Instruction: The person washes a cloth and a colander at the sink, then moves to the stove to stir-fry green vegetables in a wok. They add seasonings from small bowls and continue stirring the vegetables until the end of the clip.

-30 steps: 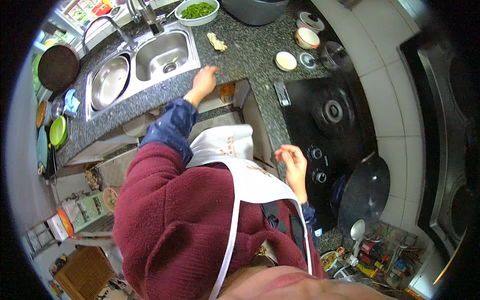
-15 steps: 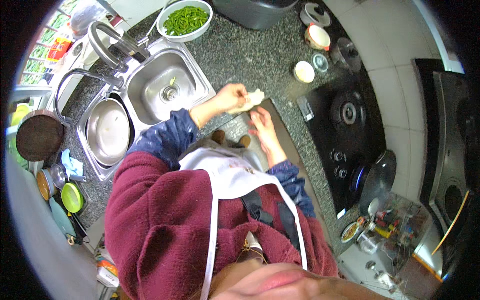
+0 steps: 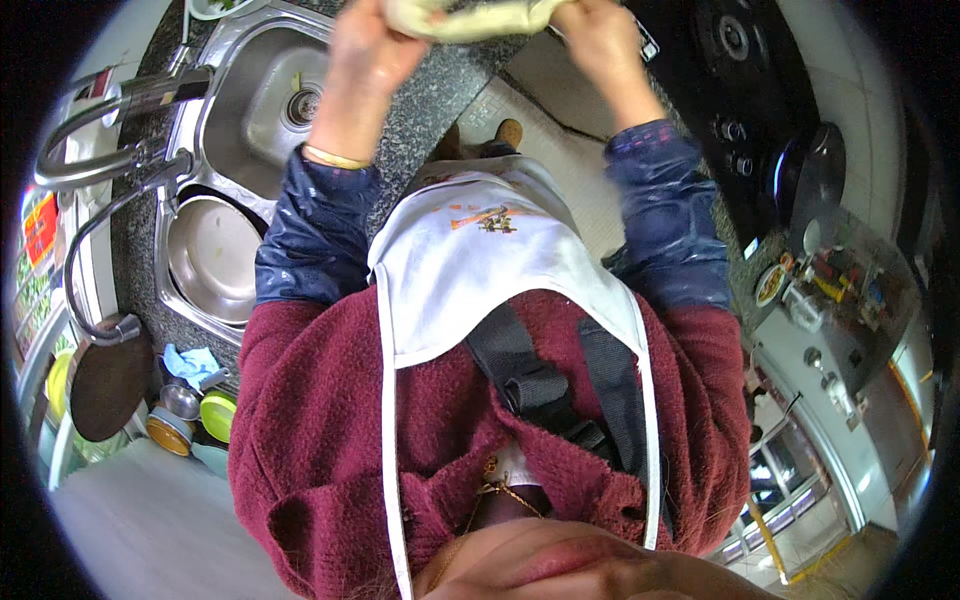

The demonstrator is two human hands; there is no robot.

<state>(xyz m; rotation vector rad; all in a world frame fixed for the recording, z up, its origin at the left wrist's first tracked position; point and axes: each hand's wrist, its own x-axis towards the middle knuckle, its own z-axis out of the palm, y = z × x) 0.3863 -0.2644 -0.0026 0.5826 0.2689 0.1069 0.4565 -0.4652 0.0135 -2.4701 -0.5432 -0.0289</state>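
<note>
The limp, pale yellow cloth (image 3: 490, 24) is off the speckled grey stone table (image 3: 437, 98), held taut between the left hand (image 3: 374, 45), closed round one end, and the right hand (image 3: 597, 38), pinching the other. Judging by this, it is picked up but not yet laid down, with the stainless steel sink (image 3: 238, 130) left of the left hand.

No wording is legible, the orange and dark print (image 3: 487, 218) on the white apron (image 3: 485, 268) included

we are in a kitchen: we see a double steel sink (image 3: 243, 130) with curved taps (image 3: 90, 172), a speckled stone counter (image 3: 440, 98), a black hob (image 3: 772, 92) with knobs (image 3: 734, 130) and a dark pan (image 3: 820, 178).
</note>
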